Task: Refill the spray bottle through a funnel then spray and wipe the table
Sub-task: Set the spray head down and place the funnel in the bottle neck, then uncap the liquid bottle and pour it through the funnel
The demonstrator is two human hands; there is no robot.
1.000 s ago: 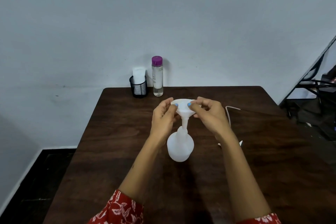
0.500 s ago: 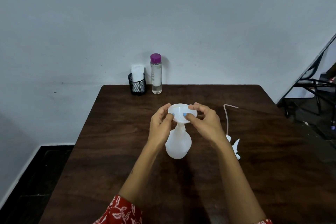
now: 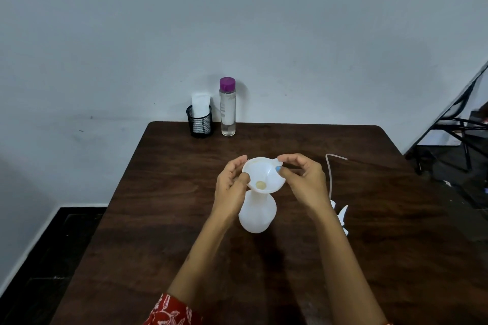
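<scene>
We note a white funnel (image 3: 264, 175) seated upright in the neck of the uncapped translucent spray bottle (image 3: 257, 215), standing mid-surface (image 3: 163, 219); its spray head (image 3: 340, 215) with tube lies just right.

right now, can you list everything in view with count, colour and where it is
white plastic funnel: 1, white, seated in the neck of the spray bottle, mid-table
translucent white plastic spray bottle: 1, white, upright at table centre, head removed
white spray head with thin dip tube: 1, white, lying on the table to the right of the bottle
clear bottle with purple cap: 1, clear with purple cap, upright at the far edge
black mesh cup: 1, black, left of the clear bottle, with white folded material in it
dark brown wooden table: 1, dark brown, against the wall
left hand: 1, on the funnel's left rim
right hand: 1, on the funnel's right rim
</scene>
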